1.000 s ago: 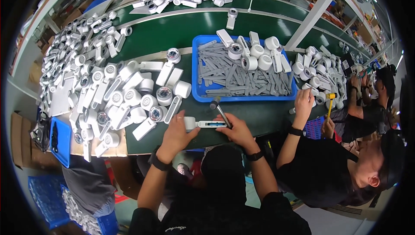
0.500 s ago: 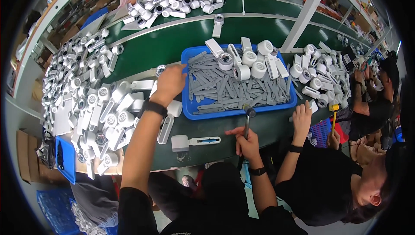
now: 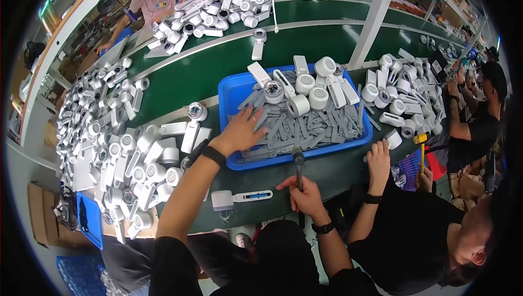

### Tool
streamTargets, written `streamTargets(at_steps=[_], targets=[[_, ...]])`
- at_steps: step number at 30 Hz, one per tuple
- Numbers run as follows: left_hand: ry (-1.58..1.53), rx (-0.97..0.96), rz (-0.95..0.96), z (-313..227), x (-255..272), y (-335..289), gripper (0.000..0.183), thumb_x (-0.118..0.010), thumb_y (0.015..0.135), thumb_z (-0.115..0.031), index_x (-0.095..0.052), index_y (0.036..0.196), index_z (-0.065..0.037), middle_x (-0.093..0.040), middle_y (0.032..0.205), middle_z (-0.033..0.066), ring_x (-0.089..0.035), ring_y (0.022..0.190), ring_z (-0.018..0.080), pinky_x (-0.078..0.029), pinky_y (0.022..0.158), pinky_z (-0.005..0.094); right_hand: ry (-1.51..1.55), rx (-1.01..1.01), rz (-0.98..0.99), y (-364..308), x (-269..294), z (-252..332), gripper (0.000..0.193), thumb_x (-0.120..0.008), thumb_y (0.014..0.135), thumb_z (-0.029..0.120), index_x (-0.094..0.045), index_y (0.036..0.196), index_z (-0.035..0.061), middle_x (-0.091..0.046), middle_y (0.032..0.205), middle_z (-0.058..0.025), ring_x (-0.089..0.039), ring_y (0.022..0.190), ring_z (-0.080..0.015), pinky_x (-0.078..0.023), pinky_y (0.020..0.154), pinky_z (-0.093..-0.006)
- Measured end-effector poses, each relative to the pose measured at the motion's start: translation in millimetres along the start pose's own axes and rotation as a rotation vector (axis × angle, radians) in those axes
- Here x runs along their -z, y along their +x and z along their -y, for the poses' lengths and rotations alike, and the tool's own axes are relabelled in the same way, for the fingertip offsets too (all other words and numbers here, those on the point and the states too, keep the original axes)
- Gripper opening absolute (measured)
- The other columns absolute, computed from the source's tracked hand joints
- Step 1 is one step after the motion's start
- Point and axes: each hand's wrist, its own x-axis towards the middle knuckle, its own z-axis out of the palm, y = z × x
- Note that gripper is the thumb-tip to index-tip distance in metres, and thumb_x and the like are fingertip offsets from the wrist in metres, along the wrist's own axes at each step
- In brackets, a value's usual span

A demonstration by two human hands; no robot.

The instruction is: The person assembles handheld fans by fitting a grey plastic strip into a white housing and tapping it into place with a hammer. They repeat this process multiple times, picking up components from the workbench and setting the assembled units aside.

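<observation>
My left hand reaches over the left part of a blue tray, fingers spread and touching the loose grey plastic strips heaped in it. I cannot see anything gripped there. In my right hand is a hammer with a dark head, held upright by its handle, my index finger pointing out to the left. Between my forearms a white handheld fan lies on the green work surface. Its handle points right and is open, showing a blue part inside.
Several white fans lie on the tray's far side. A big heap of fans covers the left of the table, another the right. A co-worker's hand rests close by on the right, near a yellow-headed mallet. A white post rises behind the tray.
My left hand has moved right, from beside the tray's left rim onto the grey strips, and its fingers have spread. The right hand still holds the hammer. The whole view has shifted slightly.
</observation>
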Motion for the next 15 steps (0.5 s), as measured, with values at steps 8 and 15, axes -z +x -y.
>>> streamTargets(at_steps=[8, 15], targets=[[-0.24, 0.014, -0.197, -0.8, 47.4, -32.4, 0.038, -0.069, 0.096, -0.023, -0.068, 0.13, -0.005, -0.059, 0.138, 0.0266, -0.059, 0.127, 0.0387, -0.048, 0.105, 0.0427, -0.011, 0.052, 0.003, 0.0, 1.6, -5.1, 0.018, -0.045, 0.1, -0.004, -0.062, 0.105, -0.0024, -0.075, 0.102, -0.012, -0.053, 0.046, -0.0058, -0.043, 0.042, -0.0217], [-0.248, 0.19, -0.231, -3.8, 46.0, -19.9, 0.023, -0.079, 0.085, -0.019, -0.078, 0.103, -0.004, -0.076, 0.099, 0.017, -0.073, 0.091, 0.0324, -0.057, 0.082, 0.0401, 0.009, 0.026, -0.007, -0.7, 1.5, -6.6, 0.017, -0.046, 0.099, -0.002, -0.062, 0.106, -0.0013, -0.075, 0.101, -0.0069, -0.055, 0.048, -0.006, -0.044, 0.044, -0.0226]])
